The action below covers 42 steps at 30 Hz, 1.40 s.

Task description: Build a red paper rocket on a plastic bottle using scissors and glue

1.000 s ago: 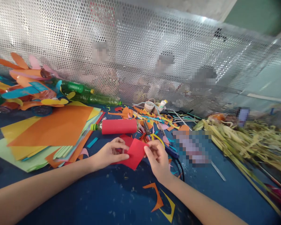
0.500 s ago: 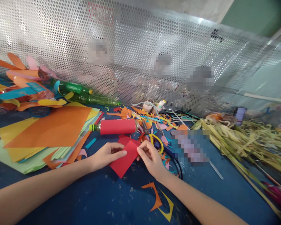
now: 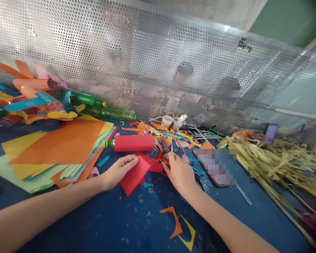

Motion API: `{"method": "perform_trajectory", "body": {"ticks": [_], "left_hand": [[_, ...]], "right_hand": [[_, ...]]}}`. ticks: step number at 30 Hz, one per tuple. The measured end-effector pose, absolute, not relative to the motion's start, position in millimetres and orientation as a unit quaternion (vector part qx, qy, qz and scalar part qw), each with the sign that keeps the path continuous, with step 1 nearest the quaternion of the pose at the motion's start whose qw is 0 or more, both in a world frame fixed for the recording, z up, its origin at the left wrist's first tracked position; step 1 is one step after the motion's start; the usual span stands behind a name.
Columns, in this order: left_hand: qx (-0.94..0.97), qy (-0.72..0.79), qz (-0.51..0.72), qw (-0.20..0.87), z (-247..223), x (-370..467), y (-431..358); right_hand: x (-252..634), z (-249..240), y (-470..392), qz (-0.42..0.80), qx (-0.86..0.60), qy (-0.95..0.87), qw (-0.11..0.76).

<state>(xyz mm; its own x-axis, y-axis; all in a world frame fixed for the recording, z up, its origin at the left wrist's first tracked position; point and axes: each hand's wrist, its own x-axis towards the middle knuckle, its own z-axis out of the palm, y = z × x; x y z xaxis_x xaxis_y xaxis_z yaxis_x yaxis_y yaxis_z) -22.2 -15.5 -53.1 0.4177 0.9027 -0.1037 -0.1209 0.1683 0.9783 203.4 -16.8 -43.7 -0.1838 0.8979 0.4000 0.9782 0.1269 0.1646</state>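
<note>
My left hand (image 3: 122, 171) pinches a folded sheet of red paper (image 3: 137, 172) between thumb and fingers. Under and beside this sheet lies more red paper (image 3: 154, 164). My right hand (image 3: 180, 174) has let the paper be and is down on the scraps, palm facing the table and fingers curled. What it grasps is hidden beneath it. Just beyond its fingers lie pliers (image 3: 164, 144) with dark jaws. A bottle wrapped in red paper (image 3: 133, 143), with a yellow-green cap, lies on its side behind the red sheets.
Stacked coloured paper (image 3: 60, 144) lies left, with paper-decorated bottles (image 3: 39, 102) behind it. A phone (image 3: 213, 168) and dry leaf strips (image 3: 268, 161) are on the right. Cut scraps (image 3: 177, 225) lie in front. A perforated metal panel (image 3: 152, 52) stands at the back, people visible beyond it.
My right hand has left the red paper and moved right and down onto the scraps, covering where a yellow loop showed. The left hand keeps the paper, drawn slightly left.
</note>
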Motion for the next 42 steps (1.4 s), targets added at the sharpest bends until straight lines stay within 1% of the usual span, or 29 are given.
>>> {"method": "perform_trajectory", "body": {"ticks": [3,5,7,9,11,13,14,16,19,25,31,37,42], "left_hand": [[0.515,0.365,0.378,0.677,-50,-21,-16],[0.517,0.358,0.370,0.684,-49,-21,-16],[0.524,0.362,0.367,0.678,-49,-22,-15],[0.545,0.362,0.358,0.666,-51,-23,-13],[0.595,0.349,0.339,0.639,-54,-24,-11],[0.655,0.332,0.315,0.602,-56,-24,-11],[0.678,0.324,0.305,0.585,-57,-24,-11],[0.706,0.315,0.286,0.565,-57,-24,-11],[0.728,0.317,0.266,0.547,-55,-23,-13],[0.747,0.370,0.265,0.484,-53,-24,-13],[0.745,0.366,0.253,0.497,-53,-23,-13],[0.731,0.374,0.266,0.504,-52,-24,-12],[0.713,0.381,0.291,0.511,-52,-24,-10]], "right_hand": [[203,-43,-20,-0.198,-0.651,-0.730,0.064],[204,-40,-20,-0.192,-0.656,-0.728,0.054],[203,-37,-20,-0.189,-0.648,-0.734,0.077],[198,-32,-23,-0.160,-0.611,-0.762,0.141],[190,-27,-30,-0.063,-0.545,-0.805,0.226],[180,-24,-40,0.092,-0.484,-0.821,0.289],[176,-24,-44,0.158,-0.465,-0.817,0.302],[170,-27,-49,0.247,-0.455,-0.794,0.320],[169,-35,-48,0.308,-0.463,-0.757,0.343],[178,-45,-35,0.329,-0.474,-0.708,0.408],[180,-48,-32,0.356,-0.473,-0.701,0.397],[182,-49,-33,0.276,-0.480,-0.722,0.415],[184,-52,-31,0.241,-0.509,-0.717,0.412]]}}
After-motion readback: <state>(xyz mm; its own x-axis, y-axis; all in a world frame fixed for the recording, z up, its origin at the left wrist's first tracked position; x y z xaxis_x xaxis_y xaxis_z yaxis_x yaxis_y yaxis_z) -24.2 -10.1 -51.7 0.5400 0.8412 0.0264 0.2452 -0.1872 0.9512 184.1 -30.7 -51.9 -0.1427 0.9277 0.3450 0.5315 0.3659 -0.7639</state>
